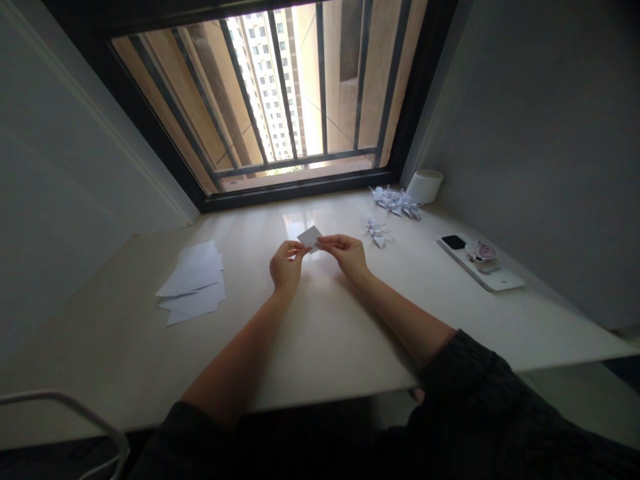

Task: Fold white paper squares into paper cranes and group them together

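Both my hands are raised a little above the pale desk (310,333) near its middle. My left hand (286,265) and my right hand (347,254) pinch a small folded piece of white paper (310,236) between fingertips, one hand on each side. A stack of loose white paper sheets (193,282) lies on the desk to the left of my left hand. A single folded paper crane (377,233) sits just right of my right hand, and a cluster of several folded cranes (397,202) lies farther back.
A white phone (480,263) with a round sticker grip lies at the right. A white roll (425,185) stands in the back right corner. A barred window (290,100) rises behind the desk. Grey walls close both sides. A metal chair rail (75,413) shows lower left.
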{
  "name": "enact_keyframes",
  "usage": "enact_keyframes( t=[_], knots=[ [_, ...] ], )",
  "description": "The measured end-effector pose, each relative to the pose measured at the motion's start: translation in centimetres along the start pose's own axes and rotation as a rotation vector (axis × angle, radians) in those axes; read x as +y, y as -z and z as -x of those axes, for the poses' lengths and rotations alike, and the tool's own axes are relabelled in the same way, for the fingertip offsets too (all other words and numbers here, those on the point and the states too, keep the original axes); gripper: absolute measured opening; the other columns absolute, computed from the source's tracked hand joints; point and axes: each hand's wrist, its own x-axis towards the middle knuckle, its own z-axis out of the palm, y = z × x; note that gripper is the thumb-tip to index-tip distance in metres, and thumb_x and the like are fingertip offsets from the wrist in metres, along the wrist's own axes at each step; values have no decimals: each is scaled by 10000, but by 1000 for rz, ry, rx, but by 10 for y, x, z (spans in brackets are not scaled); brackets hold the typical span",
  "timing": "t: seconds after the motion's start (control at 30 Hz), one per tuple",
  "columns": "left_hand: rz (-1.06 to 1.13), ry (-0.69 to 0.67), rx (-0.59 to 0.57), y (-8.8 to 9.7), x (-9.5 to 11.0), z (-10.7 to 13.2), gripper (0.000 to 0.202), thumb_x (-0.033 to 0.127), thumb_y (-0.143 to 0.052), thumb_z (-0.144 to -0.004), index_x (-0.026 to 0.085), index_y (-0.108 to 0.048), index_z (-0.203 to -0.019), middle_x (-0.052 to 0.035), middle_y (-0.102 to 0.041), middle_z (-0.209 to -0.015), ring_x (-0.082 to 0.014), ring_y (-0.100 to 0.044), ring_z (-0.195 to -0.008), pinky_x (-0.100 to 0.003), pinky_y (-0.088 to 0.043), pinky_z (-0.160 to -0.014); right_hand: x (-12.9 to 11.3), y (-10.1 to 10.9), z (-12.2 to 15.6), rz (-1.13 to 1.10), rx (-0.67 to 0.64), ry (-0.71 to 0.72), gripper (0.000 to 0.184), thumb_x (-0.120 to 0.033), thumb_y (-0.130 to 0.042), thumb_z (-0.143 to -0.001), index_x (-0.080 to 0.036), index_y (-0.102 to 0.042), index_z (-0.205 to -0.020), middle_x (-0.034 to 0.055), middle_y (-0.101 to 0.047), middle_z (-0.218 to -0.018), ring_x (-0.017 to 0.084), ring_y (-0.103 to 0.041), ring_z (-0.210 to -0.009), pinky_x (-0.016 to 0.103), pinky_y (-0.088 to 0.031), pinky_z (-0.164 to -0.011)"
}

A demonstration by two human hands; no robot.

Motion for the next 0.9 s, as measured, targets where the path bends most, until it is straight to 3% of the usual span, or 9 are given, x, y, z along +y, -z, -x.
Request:
enact_keyframes(
  t=[0.33, 0.5, 0.67, 0.9],
  knots=[
    [-114, 67, -26, -1, -2, 1, 200, 403, -700, -687, 226, -645, -762, -9, -691, -776, -169, -642, -734, -261, -448, -671, 12, 4, -4, 94, -7, 82, 254, -373, -778, -591, -198, -740, -771, 42, -739, -785, 213, -691, -747, 350, -542, -770],
    [-51, 122, -31, 0, -3, -2, 220, 396, -694, -689, 194, -625, -742, -25, -686, -768, -159, -636, -728, -261, -458, -685, 10, 6, -5, 67, 23, 93, 261, -368, -776, -593, -192, -736, -783, 49, -739, -809, 213, -691, -760, 352, -543, -776],
    [116, 98, -102, -2, -2, -4, 355, 346, -749, -630, 198, -637, -932, -40, -700, -856, -167, -647, -768, -263, -459, -684, 10, 6, -6, 70, 19, 73, 247, -350, -769, -601, -190, -730, -785, 50, -738, -797, 208, -687, -743, 346, -541, -754],
    [146, 158, -180, -4, -3, -3, 277, 434, -683, -679, 158, -688, -708, -16, -652, -666, -129, -563, -631, -240, -416, -598, 13, 6, -6, 55, -17, 23, 281, -364, -768, -595, -182, -715, -803, 48, -731, -777, 201, -680, -726, 343, -532, -739]
  ],
)
